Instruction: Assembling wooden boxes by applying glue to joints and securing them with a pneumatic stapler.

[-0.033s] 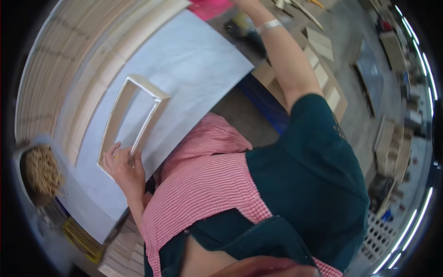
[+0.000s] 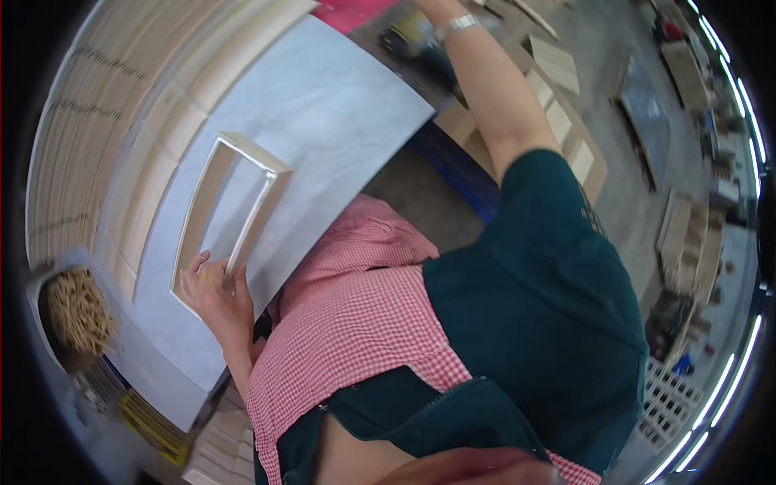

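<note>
Frame (image 2: 267, 208): pale wood tan, whitish edges. Tabletop (image 2: 331, 105): pale bluish white. Apron (image 2: 356, 323): red-and-white check. Shirt (image 2: 533, 299): dark green. Wristband (image 2: 461, 23): silver. Small sticks (image 2: 79, 311): tan.

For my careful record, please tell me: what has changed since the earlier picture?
The right forearm moved slightly toward the picture's upper left, as did most of the view. The left hand stays at the wooden frame; nothing was visibly taken or released.

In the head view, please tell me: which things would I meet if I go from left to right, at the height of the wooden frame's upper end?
Stacked wooden boards, rectangular wooden frame, blue bar, dark green sleeve, grey panel, bright strip lights.
</note>
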The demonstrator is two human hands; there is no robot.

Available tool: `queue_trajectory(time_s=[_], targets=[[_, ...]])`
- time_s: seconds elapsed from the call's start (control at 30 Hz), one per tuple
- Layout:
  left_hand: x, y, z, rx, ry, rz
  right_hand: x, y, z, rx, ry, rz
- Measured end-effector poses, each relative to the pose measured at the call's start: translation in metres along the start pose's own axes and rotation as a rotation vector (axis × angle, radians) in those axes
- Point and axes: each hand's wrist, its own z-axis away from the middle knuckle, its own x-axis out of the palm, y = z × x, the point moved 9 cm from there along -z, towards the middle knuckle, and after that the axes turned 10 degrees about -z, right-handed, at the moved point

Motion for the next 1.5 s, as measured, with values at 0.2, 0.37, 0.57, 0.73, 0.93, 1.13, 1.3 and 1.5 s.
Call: queue_trajectory(time_s=[0.2,0.37,0.57,0.73,0.93,1.13,1.3,1.5], targets=[[0.021,0.02,-0.019,-0.025,-0.098,-0.124,-0.068,0.082,0.053,0.204,0.102,-0.052],[0.031,0.026,-0.026,0.041,-0.12,-0.137,-0.229,0.216,0.196,0.576,0.26,0.479],[0.035,0.023,-0.027,-0.073,-0.191,-0.091,-0.336,0.276,0.355,0.888,0.288,0.818],[0.028,0.028,-0.029,-0.086,-0.215,-0.092,-0.375,0.252,0.403,1.089,0.414,1.006],[-0.011,0.018,-0.011,0.006,0.012,-0.013,-0.397,0.309,0.471,1.339,0.087,0.799],[-0.032,-0.004,0.012,-0.024,0.213,0.055,-0.415,0.328,0.493,1.161,0.185,0.401],[-0.044,-0.061,0.066,-0.314,0.341,0.14,-0.405,0.295,0.375,0.566,0.314,0.67],[-0.01,-0.117,0.123,-0.578,0.289,0.364,-0.22,0.032,0.197,0.173,0.071,0.058]])
